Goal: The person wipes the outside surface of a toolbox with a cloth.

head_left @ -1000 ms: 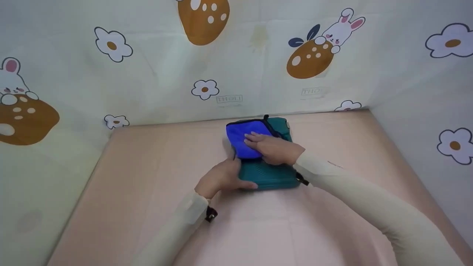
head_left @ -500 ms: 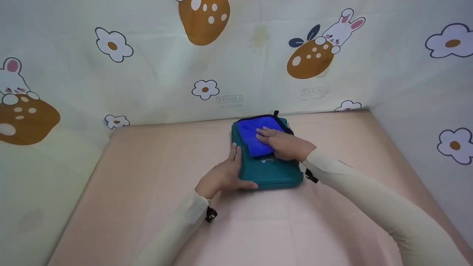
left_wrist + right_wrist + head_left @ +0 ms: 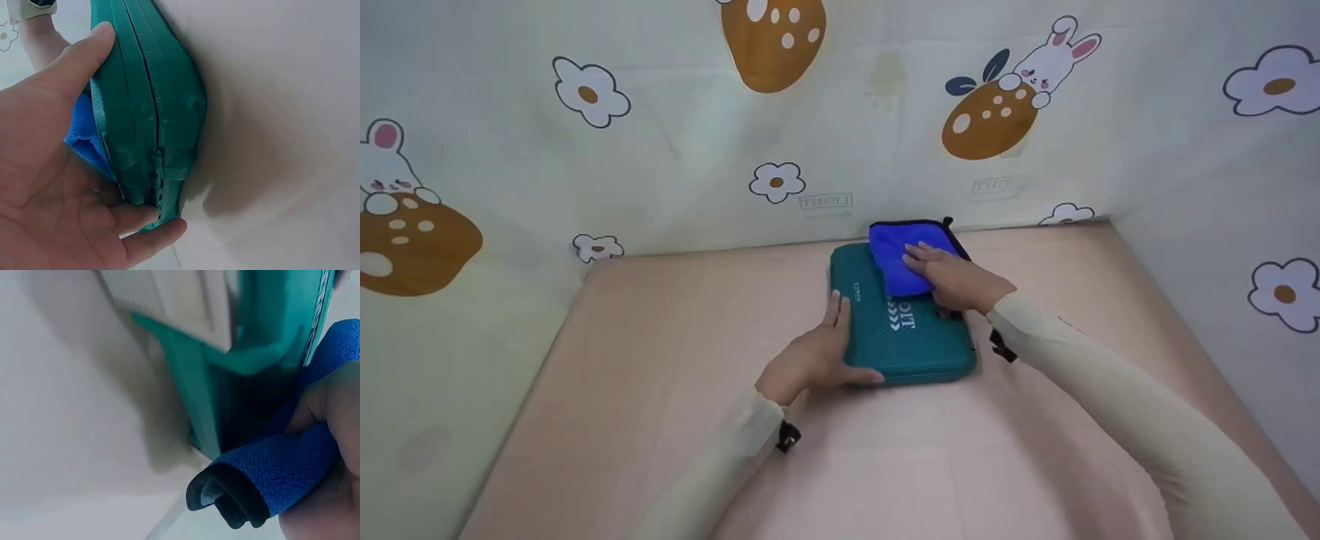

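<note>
A teal hard-shell zip case [image 3: 877,349] with white lettering lies flat on the table. My left hand [image 3: 814,356] holds its near left corner, thumb along the front edge and fingers along the left side; the left wrist view shows two fingertips [image 3: 163,236] over the hinge side. A blue microfiber cloth [image 3: 896,262] with black edging covers the case's far right part. On top of it lies my right hand [image 3: 956,281], fingers pointing left. In the right wrist view the thumb grips the folded cloth [image 3: 275,472] against the hand; most fingers are hidden there.
The table has a pale pink cover [image 3: 660,337]. A printed fabric wall [image 3: 682,150] with rabbits and flowers rises behind the case and on both sides. A pale, blurred piece [image 3: 174,298] crosses the top of the right wrist view.
My right hand has slid the blue cloth rightward and toward the back across the case, uncovering its left side and lettering. My left hand has stayed at the corner.
</note>
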### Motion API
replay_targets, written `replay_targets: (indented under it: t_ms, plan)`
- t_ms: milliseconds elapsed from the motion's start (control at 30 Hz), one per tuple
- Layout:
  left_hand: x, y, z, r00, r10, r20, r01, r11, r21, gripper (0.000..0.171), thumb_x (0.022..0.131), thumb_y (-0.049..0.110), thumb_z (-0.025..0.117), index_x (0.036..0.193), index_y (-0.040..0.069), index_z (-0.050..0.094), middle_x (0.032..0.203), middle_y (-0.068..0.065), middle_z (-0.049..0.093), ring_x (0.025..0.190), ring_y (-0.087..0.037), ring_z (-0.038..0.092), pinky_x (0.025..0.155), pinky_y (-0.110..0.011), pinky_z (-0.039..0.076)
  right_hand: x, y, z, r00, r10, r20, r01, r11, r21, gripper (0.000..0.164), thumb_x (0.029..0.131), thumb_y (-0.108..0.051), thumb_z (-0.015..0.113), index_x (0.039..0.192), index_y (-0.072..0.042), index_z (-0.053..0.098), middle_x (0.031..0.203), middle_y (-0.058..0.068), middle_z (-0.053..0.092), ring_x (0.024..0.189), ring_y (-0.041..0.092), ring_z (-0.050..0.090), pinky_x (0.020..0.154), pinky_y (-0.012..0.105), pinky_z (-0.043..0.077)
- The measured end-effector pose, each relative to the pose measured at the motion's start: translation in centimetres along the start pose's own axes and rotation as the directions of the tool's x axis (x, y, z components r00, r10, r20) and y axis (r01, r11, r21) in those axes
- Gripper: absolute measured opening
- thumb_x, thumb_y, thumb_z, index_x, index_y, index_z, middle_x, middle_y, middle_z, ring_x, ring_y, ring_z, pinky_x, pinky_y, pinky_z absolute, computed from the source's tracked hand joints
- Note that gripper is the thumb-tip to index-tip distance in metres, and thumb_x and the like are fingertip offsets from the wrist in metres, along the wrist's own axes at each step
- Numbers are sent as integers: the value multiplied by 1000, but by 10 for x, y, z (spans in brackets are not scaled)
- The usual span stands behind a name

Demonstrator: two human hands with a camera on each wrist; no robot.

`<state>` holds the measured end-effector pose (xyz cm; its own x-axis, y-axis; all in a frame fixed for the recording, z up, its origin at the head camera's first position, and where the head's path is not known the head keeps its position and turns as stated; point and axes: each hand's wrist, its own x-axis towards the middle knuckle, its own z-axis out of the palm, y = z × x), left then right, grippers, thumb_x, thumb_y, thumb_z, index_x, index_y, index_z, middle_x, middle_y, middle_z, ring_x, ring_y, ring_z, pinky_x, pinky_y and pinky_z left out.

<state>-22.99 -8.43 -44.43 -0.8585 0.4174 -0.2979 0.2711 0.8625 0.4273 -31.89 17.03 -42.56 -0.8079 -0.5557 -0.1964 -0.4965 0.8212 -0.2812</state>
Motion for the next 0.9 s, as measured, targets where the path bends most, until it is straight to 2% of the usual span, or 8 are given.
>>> replay_targets:
  t_ms: [100,267,633,900]
  plan:
    - [0,0,0,1000,-2,1,2,1000,3,135,77,74,72,161,5,-9,166,-13,-18,149,-33,23,113,-45,33,0,3,0,1000,24,-4,-24,1000,17,85,89,9,69,160,-5,26,168,11,14,153,32,3,119,48,12]
    - [0,-2,-2,1000,-3,31,3,1000,-6,135,78,70,75,162,7,-11,166,-11,-19,150,-33,21,113,-46,32,0,2,0,999,43,-5,-43,998,47,87,87,11,68,161,-5,25,168,11,13,153,33,1,119,50,10]
    - [-2,-10,-11,995,39,87,-32,997,-75,132,81,49,84,161,9,-13,166,-9,-20,151,-30,14,116,-43,25,4,-13,1,999,34,1,-34,999,-23,65,97,9,47,158,1,27,165,19,17,152,38,6,118,50,10]
    - [1,-13,-10,995,65,70,-61,996,-59,133,80,52,85,161,8,-11,167,-10,-18,151,-32,15,116,-44,26,1,-20,3,1000,-17,-9,16,997,-71,60,100,6,43,158,3,26,164,21,19,151,39,8,119,48,10]
